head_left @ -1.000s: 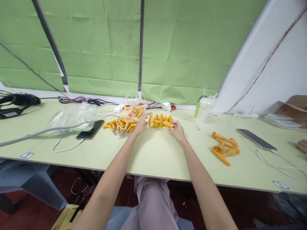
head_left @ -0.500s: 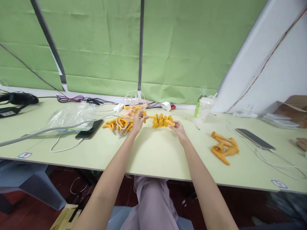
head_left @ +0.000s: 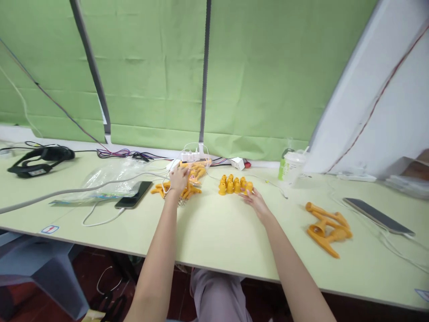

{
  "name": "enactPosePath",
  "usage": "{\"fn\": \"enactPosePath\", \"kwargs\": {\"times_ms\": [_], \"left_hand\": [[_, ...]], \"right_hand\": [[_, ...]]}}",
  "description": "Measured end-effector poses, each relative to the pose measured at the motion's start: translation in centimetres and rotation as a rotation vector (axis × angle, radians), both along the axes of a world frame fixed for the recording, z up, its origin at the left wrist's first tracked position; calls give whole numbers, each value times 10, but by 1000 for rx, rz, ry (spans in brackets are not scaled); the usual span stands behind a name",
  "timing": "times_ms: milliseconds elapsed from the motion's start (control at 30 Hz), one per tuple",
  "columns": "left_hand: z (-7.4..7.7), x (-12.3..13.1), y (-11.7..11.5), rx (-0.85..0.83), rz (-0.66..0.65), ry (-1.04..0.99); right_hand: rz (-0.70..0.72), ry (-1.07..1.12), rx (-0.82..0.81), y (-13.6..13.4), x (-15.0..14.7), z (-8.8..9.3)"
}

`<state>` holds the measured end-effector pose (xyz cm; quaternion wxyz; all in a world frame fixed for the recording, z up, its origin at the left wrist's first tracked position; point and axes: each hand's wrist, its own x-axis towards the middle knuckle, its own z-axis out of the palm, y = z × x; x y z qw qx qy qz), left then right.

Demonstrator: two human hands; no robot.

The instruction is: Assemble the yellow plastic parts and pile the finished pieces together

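The left hand (head_left: 180, 179) is over a pile of yellow handle-like parts (head_left: 194, 191) on the pale bench (head_left: 217, 237); its fingers point down and away from the camera, the tips are hidden behind the hand, and it cannot be told whether they pinch a part. Metal pieces (head_left: 182, 202), too small to identify, lie at the near edge of this pile. The right hand (head_left: 257, 203) is at the right end of a close group of yellow cup-shaped pieces (head_left: 230, 184), which stand on the bench to the right of the pile. Its fingers are partly spread around the near side of the end piece (head_left: 248, 188); whether they grip it or only touch it cannot be determined. More orange-yellow parts (head_left: 198, 171) lie behind the pile, near a white power strip (head_left: 190, 156). A separate cluster of larger yellow parts (head_left: 326, 228) rests well apart, to the right of the right hand. A lidded plastic cup (head_left: 292, 169) stands toward the back of the bench. Left of the pile, a clear plastic bag (head_left: 109, 179) partly covers a dark phone (head_left: 134, 197).
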<state>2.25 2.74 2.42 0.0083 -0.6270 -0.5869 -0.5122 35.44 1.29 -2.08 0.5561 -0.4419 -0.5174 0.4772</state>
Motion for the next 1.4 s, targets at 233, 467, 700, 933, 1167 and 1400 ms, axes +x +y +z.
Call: {"fn": "enactPosePath", "kwargs": {"times_ms": [233, 467, 700, 933, 1167, 1400], "left_hand": [[-26, 7, 2, -39, 300, 298], [-31, 81, -11, 153, 142, 361], [-50, 107, -17, -50, -54, 694], [-50, 61, 5, -45, -102, 732], [-43, 70, 0, -22, -69, 728], [-42, 109, -19, 86, -152, 697]], "right_hand": [[-501, -479, 96, 18, 6, -13], [-588, -1048, 51, 11, 4, -17], [-504, -1120, -28, 9, -7, -4], [-480, -1009, -34, 10, -2, -7], [-583, -1127, 11, -17, 8, 11], [-704, -1678, -28, -104, 94, 35]]}}
